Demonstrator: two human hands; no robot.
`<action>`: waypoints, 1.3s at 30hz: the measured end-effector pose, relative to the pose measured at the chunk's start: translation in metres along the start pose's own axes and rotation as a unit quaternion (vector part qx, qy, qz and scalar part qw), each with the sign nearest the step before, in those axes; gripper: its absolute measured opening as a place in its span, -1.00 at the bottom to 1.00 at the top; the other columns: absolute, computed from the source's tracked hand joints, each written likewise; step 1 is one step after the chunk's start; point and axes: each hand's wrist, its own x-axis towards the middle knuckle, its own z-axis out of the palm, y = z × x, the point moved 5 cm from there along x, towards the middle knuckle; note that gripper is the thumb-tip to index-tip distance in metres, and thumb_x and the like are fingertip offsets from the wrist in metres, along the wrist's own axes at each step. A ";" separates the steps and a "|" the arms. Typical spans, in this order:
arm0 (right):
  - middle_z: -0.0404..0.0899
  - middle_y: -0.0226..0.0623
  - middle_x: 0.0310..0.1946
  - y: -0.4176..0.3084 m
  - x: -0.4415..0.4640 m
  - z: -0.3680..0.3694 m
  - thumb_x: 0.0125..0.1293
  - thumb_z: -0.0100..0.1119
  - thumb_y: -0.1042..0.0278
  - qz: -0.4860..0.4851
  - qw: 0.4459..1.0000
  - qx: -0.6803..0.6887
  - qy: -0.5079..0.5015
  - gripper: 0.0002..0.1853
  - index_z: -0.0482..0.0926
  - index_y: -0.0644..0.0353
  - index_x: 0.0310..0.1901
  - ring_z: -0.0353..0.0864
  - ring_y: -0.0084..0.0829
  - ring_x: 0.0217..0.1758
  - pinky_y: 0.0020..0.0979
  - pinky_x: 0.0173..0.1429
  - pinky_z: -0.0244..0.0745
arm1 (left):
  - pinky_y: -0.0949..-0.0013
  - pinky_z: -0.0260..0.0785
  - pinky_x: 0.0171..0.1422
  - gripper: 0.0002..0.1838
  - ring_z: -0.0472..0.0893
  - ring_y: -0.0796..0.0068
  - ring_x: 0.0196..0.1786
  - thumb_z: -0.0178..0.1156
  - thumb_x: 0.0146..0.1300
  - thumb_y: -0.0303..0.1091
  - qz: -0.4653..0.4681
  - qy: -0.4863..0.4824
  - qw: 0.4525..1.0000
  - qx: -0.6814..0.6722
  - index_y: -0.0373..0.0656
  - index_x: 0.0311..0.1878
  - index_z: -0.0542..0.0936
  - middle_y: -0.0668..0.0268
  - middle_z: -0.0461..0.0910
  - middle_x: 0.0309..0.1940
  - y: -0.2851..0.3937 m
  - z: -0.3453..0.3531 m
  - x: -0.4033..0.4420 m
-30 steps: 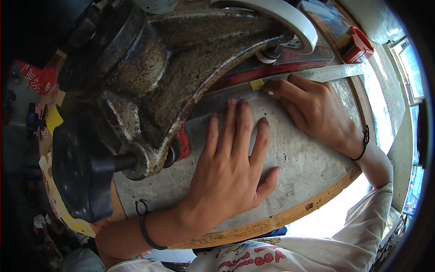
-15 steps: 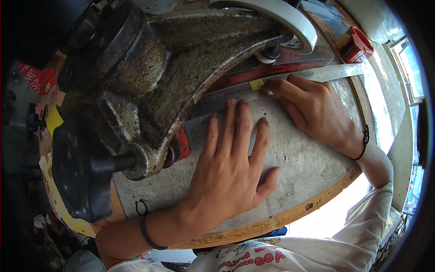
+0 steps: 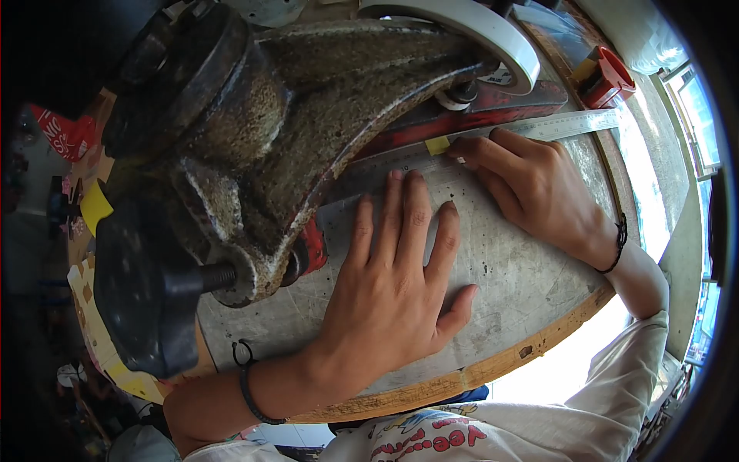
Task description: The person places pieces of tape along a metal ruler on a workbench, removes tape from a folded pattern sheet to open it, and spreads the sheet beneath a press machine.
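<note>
My left hand (image 3: 392, 269) lies flat on a scratched grey metal plate (image 3: 531, 308), fingers spread. Its longest fingertips touch the lower edge of a steel ruler (image 3: 566, 125). Further right, my right hand (image 3: 523, 173) is closed in a pinch at the ruler's edge, thumb and index finger together. A small pale bit shows at those fingertips, too small to name. Just left of the pinch, a small yellow piece (image 3: 437, 145), like tape or paper, sits on the ruler. A red bar (image 3: 493, 108) runs along behind the ruler.
A heavy worn metal machine arm (image 3: 339, 92) with a black knob (image 3: 142, 289) overhangs the plate from the left. A white ring (image 3: 500, 35) stands above the red bar. At the back right is a red container (image 3: 608, 77). The wooden edge (image 3: 462, 379) borders the near side.
The machine arm and knob appear shifted very slightly right in the view. Both hands, the ruler and the yellow piece keep nearly the same places.
</note>
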 end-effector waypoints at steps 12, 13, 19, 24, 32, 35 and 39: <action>0.67 -0.20 -0.28 0.000 0.000 0.000 0.35 0.21 0.37 -0.003 1.000 0.001 0.003 -0.75 0.61 0.08 0.05 0.71 -0.12 -0.38 -0.18 -0.32 0.62 | -0.23 0.15 0.45 -0.24 0.27 -0.36 0.41 0.20 0.24 0.02 -0.001 0.000 1.000 -0.002 -0.43 0.31 0.37 -0.38 0.22 0.33 0.000 0.000 0.000; 0.67 -0.20 -0.28 0.000 0.000 0.000 0.35 0.21 0.37 -0.002 1.000 0.001 0.002 -0.75 0.61 0.08 0.05 0.71 -0.12 -0.38 -0.18 -0.32 0.62 | -0.23 0.15 0.45 -0.24 0.27 -0.36 0.41 0.20 0.24 0.02 -0.001 0.001 1.000 -0.002 -0.43 0.31 0.37 -0.39 0.22 0.33 0.000 0.000 0.000; 0.66 -0.20 -0.29 0.000 0.000 0.000 0.35 0.21 0.37 0.002 1.000 0.000 -0.004 -0.76 0.61 0.09 0.04 0.71 -0.12 -0.38 -0.18 -0.33 0.62 | -0.23 0.14 0.45 -0.24 0.28 -0.38 0.40 0.20 0.24 0.02 -0.002 0.002 1.000 -0.007 -0.43 0.32 0.36 -0.39 0.21 0.34 0.000 0.000 0.000; 0.66 -0.20 -0.31 0.001 0.000 0.000 0.36 0.21 0.37 0.004 1.000 0.002 -0.008 -0.77 0.61 0.10 0.03 0.71 -0.12 -0.40 -0.18 -0.34 0.62 | -0.24 0.13 0.46 -0.24 0.28 -0.38 0.40 0.20 0.24 0.02 -0.003 -0.002 1.000 -0.007 -0.43 0.32 0.36 -0.40 0.20 0.34 0.001 0.000 0.000; 0.65 -0.19 -0.31 0.002 0.000 0.001 0.36 0.20 0.37 0.008 1.000 0.006 -0.013 -0.77 0.61 0.11 0.03 0.70 -0.10 -0.40 -0.16 -0.34 0.60 | -0.24 0.13 0.46 -0.24 0.28 -0.37 0.40 0.20 0.24 0.02 -0.005 -0.002 1.000 -0.008 -0.42 0.32 0.36 -0.39 0.20 0.34 0.001 -0.001 0.001; 0.66 -0.18 -0.31 0.003 0.000 0.000 0.36 0.19 0.37 0.006 1.000 0.007 -0.012 -0.77 0.61 0.10 0.03 0.70 -0.09 -0.40 -0.16 -0.34 0.60 | -0.24 0.13 0.46 -0.24 0.28 -0.37 0.41 0.20 0.24 0.02 -0.006 -0.003 1.000 -0.009 -0.42 0.32 0.36 -0.39 0.20 0.35 0.001 -0.001 0.001; 0.66 -0.17 -0.30 0.002 0.000 0.001 0.36 0.19 0.37 0.013 1.000 0.007 -0.017 -0.76 0.61 0.10 0.04 0.70 -0.08 -0.39 -0.15 -0.33 0.61 | -0.24 0.13 0.46 -0.24 0.28 -0.37 0.41 0.20 0.24 0.02 -0.003 -0.002 1.000 -0.007 -0.43 0.32 0.36 -0.39 0.20 0.35 0.001 -0.001 0.000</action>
